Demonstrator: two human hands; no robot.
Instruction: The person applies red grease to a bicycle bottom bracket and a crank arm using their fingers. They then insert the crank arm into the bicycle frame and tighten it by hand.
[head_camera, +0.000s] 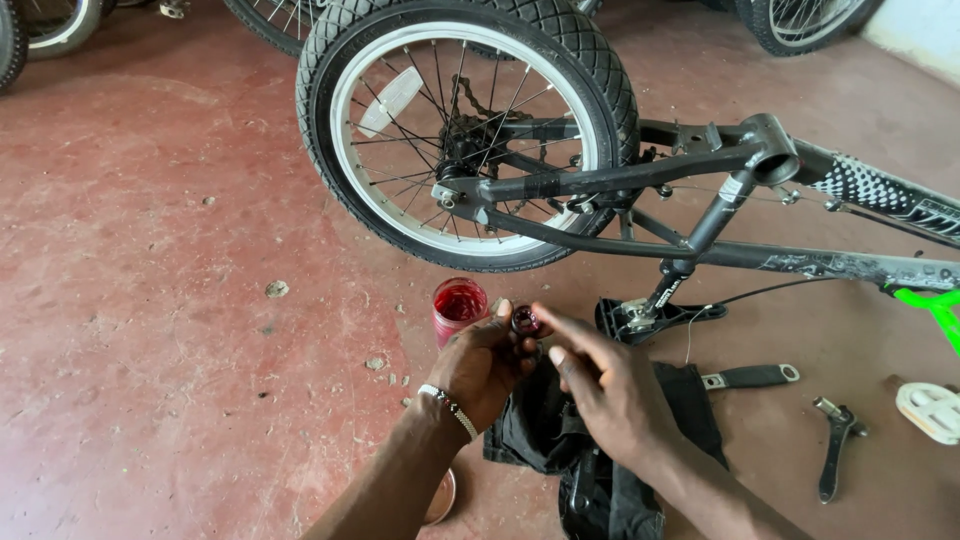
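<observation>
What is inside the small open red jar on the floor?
The small open red jar holds a glossy red paste nearly to its rim. The left hand covers its lower part; its depth cannot be seen.

I am looking down at a red concrete floor (150, 300) that is carrying an upturned bicycle (600, 180), an open jar of red grease (457, 308), a black cloth (560, 430), a crank arm (835, 445), a white pedal (930, 410) and a black-handled tool (750, 377).
</observation>
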